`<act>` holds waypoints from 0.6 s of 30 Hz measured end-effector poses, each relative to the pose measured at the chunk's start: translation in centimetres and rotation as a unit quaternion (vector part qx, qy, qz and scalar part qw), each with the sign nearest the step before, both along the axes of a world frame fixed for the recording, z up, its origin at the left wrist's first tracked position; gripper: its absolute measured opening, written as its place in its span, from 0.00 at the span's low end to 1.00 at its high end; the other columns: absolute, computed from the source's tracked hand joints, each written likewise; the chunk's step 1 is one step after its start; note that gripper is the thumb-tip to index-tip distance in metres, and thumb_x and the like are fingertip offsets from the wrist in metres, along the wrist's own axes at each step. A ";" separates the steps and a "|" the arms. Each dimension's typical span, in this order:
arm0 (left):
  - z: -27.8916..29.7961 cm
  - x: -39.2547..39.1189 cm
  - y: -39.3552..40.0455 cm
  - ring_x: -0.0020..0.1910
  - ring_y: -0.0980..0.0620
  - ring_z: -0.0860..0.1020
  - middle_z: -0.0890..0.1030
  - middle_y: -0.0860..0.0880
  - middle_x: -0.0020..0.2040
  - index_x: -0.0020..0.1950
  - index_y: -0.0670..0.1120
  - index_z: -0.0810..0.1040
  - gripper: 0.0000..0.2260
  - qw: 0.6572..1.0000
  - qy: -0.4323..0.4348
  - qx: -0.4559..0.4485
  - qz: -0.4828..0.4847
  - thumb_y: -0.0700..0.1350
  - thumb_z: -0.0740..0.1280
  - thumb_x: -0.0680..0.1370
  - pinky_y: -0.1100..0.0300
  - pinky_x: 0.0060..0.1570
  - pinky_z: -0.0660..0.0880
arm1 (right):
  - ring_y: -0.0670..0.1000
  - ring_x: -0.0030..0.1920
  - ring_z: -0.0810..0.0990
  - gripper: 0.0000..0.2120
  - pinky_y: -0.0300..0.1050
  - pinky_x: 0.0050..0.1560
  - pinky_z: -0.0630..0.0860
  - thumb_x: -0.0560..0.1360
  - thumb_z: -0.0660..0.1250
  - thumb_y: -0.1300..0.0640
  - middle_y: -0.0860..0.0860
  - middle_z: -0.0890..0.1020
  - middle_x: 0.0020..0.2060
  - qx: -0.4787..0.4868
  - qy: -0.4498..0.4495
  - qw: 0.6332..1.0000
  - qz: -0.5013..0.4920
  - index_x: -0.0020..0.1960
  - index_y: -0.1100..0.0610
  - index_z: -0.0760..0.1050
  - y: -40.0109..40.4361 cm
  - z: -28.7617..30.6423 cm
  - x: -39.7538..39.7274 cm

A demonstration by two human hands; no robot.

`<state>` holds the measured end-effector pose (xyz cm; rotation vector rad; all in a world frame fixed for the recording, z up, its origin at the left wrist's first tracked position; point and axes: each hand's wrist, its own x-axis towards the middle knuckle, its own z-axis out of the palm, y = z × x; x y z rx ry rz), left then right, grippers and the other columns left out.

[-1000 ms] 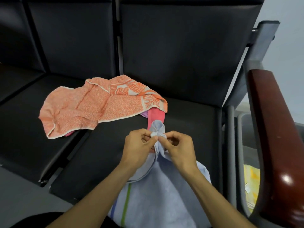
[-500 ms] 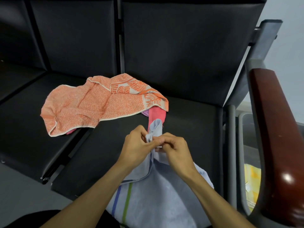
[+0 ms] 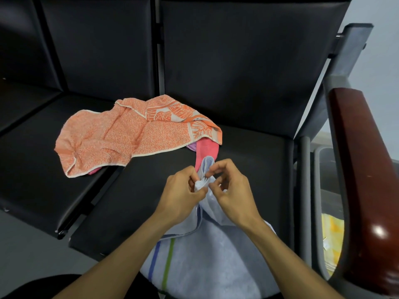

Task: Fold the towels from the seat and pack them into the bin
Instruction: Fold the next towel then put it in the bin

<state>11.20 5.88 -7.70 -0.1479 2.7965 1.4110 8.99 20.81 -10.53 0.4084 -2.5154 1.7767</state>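
Head view looked down at a black seat [image 3: 248,160], the landmark here. A pale blue towel [image 3: 207,255] lay over the seat's front edge and hung toward the viewer, with a blue stripe and a green stripe near its left side. One corner of it was gathered up into a bunch above the middle of the seat. The left hand [image 3: 181,193] pinched that bunch from the left, thumb and fingers curled on the cloth. The right hand [image 3: 231,190] met it from the right, its fingers bent over the top of the bunch and pinching the cloth as well; both hands grasped the blue towel, close together, nearly touching. An orange towel [image 3: 121,137] lay crumpled at the seat's back left, spilling across the gap onto the next seat [image 3: 36,169]. A pink towel [image 3: 205,149] poked out from under the orange one, its end just behind the hands. To the right of the seat stood a dark red armrest [image 3: 362,180], and between it and the seat the bin [image 3: 317,190] showed, with yellow cloth [image 3: 332,240] inside it
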 end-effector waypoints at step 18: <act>0.8 0.4 -3.8 0.29 0.58 0.72 0.79 0.49 0.32 0.38 0.46 0.79 0.08 0.998 0.027 -0.059 -0.023 0.37 0.76 0.71 0.67 0.30 0.69 | 0.52 0.40 0.78 0.15 0.52 0.40 0.75 0.77 0.68 0.58 0.45 0.82 0.43 0.226 0.039 0.970 0.077 0.55 0.46 0.64 0.0 -0.7 -0.2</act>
